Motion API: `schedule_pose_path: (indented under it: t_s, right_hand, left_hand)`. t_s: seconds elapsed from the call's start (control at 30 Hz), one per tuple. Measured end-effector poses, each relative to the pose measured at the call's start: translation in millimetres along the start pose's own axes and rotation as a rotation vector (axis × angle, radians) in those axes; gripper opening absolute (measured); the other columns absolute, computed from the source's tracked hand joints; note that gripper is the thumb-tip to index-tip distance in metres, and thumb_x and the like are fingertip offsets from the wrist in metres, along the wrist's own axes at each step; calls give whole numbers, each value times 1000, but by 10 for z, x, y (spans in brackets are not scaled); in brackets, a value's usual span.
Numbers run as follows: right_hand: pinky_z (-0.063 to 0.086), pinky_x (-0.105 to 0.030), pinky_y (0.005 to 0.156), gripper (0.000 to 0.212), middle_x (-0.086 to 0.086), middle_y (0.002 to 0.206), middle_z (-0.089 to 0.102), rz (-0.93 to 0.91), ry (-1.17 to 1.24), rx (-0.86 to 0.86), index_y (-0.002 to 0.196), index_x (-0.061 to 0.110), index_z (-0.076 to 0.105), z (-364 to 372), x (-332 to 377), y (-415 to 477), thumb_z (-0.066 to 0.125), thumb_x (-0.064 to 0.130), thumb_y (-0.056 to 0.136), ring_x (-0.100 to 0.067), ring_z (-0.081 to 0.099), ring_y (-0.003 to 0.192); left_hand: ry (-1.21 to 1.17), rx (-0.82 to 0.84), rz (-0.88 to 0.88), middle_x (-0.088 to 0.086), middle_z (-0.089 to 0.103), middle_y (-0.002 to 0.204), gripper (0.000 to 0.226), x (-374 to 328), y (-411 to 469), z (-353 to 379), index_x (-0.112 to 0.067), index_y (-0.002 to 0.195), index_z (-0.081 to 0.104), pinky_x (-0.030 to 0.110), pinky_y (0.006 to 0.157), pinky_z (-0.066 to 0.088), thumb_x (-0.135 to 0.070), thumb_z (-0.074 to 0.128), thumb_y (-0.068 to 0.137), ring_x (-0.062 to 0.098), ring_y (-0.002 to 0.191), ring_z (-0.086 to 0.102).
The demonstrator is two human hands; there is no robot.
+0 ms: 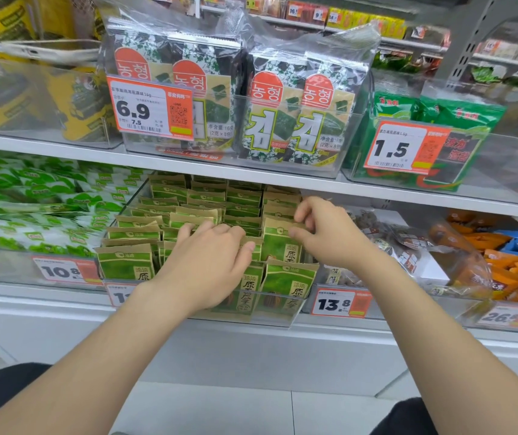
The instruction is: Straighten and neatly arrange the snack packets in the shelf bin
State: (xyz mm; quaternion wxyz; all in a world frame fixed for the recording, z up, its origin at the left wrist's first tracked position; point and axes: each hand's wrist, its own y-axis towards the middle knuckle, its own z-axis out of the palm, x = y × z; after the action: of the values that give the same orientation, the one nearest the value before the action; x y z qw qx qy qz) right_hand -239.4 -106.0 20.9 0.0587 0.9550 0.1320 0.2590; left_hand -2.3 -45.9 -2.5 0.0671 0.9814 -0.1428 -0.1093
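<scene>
A clear shelf bin [270, 320] on the lower shelf holds several rows of green and tan snack packets [188, 199], standing upright. My left hand [210, 259] lies over the middle rows, its fingers curled down among the packet tops. My right hand [323, 233] is at the right row and pinches the top edge of one green packet [278, 243] between thumb and fingers. The front packets [289, 287] lean against the bin's front wall. My left hand hides part of the middle row.
Left of the bin lies a bin of green and white packets [31, 208]; to the right are bins of brown packets [399, 243] and orange and blue packets [509, 259]. The shelf above [188, 166] carries seaweed packs [295, 120] and price tags.
</scene>
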Motion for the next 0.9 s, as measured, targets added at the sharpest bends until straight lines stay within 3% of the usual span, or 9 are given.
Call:
schedule_pose_path:
  t_s: [0.13,0.2,0.33,0.4,0.47,0.57,0.73,0.77,0.9]
  right_hand:
    - [57,-30,83,48,13,98,78,-129,104,394,111,36,78,-234,162,-256,78,71,79,-3,69,88]
    - [56,-32,91,41,20,105,78,-172,-100,526,119,43,78,-203,134,-300,83,61,82,-4,69,97]
    - [47,-27,76,2,11,77,72,-175,-183,450,90,35,82,-168,108,-279,83,37,90,-9,62,77]
    - [39,-28,72,25,2,61,58,-167,-174,359,72,23,72,-150,128,-250,79,31,94,-17,49,67]
    - [34,-34,81,39,10,54,50,-152,-284,184,63,30,55,-139,160,-191,74,29,97,-23,50,73]
    - [32,-42,90,44,13,70,56,-119,-474,27,65,36,42,-43,242,-88,67,30,102,-34,60,98]
    - [30,-49,113,9,13,97,64,-110,-518,341,105,32,70,30,315,-77,72,39,100,-31,54,118]
    - [29,-50,112,26,11,100,67,-114,-502,360,118,27,71,43,308,-81,66,47,102,-30,55,118]
    - [41,-51,107,46,2,86,71,-135,-330,226,87,27,64,41,241,-109,34,52,112,-32,65,97]
  left_hand:
    - [38,47,25,-7,64,137,68,7,-24,-57,-28,139,55,55,117,33,-69,15,103,21,131,51]
    - [73,75,45,-8,60,143,66,25,-35,-79,-28,145,49,54,120,29,-72,24,102,21,137,47]
    - [82,69,62,-12,57,148,60,67,-19,-89,-31,151,44,50,122,26,-64,48,102,18,141,44]
    - [72,46,60,-13,57,149,61,73,1,-111,-33,152,44,48,120,28,-63,54,100,16,142,44]
    - [68,33,55,-13,58,148,61,83,25,-143,-36,152,45,48,116,30,-61,59,98,16,141,45]
    - [73,17,29,-13,63,141,59,157,68,-188,-39,149,49,47,109,35,-58,67,96,18,134,52]
    - [56,17,-26,-12,68,134,59,259,114,-236,-41,143,55,44,103,42,-57,75,91,22,125,61]
    - [63,14,-21,-12,68,134,58,264,113,-230,-41,143,55,44,102,42,-57,75,91,22,125,61]
    - [78,6,9,-11,68,131,53,275,117,-189,-40,140,55,46,100,43,-57,72,93,22,123,62]
